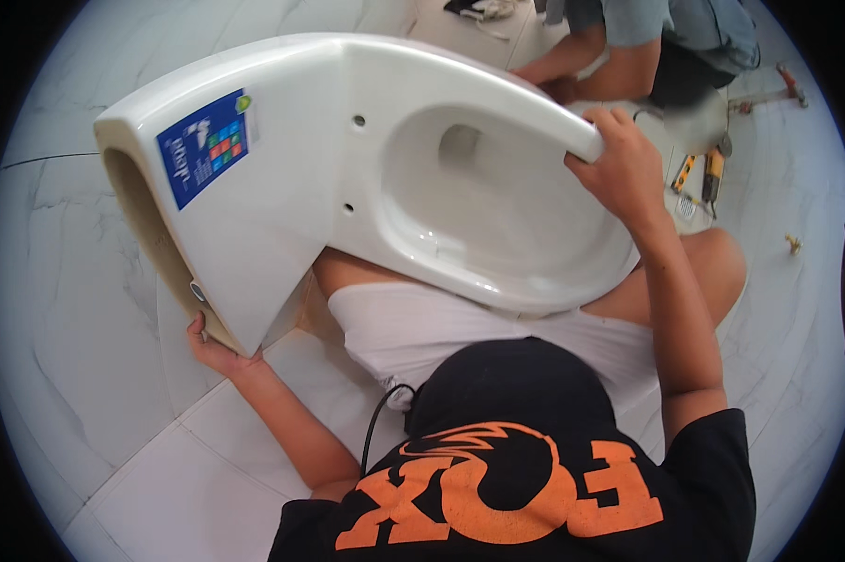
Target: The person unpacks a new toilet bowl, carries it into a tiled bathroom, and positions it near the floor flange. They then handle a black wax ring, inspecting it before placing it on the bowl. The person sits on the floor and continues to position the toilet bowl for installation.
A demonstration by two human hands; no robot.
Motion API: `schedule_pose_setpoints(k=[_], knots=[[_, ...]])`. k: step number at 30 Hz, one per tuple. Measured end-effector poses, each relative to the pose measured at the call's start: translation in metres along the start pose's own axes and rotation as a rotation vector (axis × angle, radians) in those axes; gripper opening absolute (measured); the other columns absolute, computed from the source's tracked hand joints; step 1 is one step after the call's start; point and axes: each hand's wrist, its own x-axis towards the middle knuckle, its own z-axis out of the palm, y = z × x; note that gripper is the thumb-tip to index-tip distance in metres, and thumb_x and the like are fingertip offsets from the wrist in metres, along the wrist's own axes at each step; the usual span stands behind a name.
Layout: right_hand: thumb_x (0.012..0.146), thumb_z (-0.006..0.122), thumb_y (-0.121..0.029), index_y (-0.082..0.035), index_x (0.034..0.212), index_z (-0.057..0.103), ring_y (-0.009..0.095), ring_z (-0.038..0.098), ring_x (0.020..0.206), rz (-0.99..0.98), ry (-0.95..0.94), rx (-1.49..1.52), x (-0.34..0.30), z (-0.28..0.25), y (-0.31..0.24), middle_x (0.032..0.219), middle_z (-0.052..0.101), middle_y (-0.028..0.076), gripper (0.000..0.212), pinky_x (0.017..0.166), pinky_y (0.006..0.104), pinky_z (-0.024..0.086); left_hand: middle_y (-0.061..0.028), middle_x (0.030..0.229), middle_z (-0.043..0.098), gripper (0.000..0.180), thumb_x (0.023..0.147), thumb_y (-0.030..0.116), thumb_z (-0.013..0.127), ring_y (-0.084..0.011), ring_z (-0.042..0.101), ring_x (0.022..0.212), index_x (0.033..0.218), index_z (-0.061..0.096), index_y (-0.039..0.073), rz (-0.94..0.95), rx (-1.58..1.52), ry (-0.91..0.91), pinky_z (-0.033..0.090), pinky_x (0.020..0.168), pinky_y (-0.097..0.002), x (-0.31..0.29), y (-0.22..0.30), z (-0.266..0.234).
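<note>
A white ceramic toilet [516,234] with its tank joined on lies tilted across my lap, bowl opening facing up. My left hand [218,351] grips the lower corner of the tank's open end, fingers curled over its edge. At the other end, my right hand [624,164] is wrapped over the bowl's rim, with the thumb on the inner side. On the tank's face is a blue sticker [207,148] with coloured squares. Two small holes show between tank and bowl. Just beyond the bowl's far rim are a co-worker's hands [555,82], partly hidden by it.
The co-worker in a grey-blue top [633,23] crouches at the far side. To the right lie a hammer [769,96], a yellow-and-black tool [712,176] and a small brass fitting [793,244]. White marbled tiles [66,281] surround me.
</note>
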Motion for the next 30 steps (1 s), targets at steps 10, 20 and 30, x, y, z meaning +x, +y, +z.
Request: schedule_pose_setpoints(k=[10,20,30], knots=[[0.08,0.082,-0.016,-0.012,0.125,0.069,0.038,0.073,0.097,0.064,-0.148,0.022,-0.024,-0.004,-0.028,0.108,0.076,0.016,0.047,0.087,0.0444,0.057,-0.0175,0.136,0.064,0.051,0.094,0.019,0.054,-0.0342,0.065,0.124,0.14,0.057,-0.002,-0.006,0.026,0.06,0.058,0.1,-0.0532,-0.005,-0.019,-0.058],[0.078,0.079,-0.011,-0.01,0.125,0.071,0.041,0.073,0.095,0.044,-0.181,0.018,-0.014,-0.008,-0.028,0.101,0.076,0.021,0.047,0.088,0.0456,0.056,-0.0175,0.133,0.061,0.043,0.098,0.011,0.062,-0.0303,0.067,0.114,0.138,0.053,-0.003,0.408,0.451,0.052,0.058,0.098,-0.0425,-0.009,-0.008,-0.033],[0.078,0.079,-0.011,-0.013,0.122,0.072,0.039,0.073,0.096,0.071,-0.181,0.032,-0.017,-0.009,-0.031,0.105,0.076,0.018,0.044,0.089,0.0448,0.057,-0.0162,0.113,0.074,0.039,0.102,0.024,0.072,-0.0257,0.071,0.098,0.126,0.062,-0.005,0.957,1.238,-0.221,0.056,0.089,-0.0378,-0.086,-0.014,0.096]])
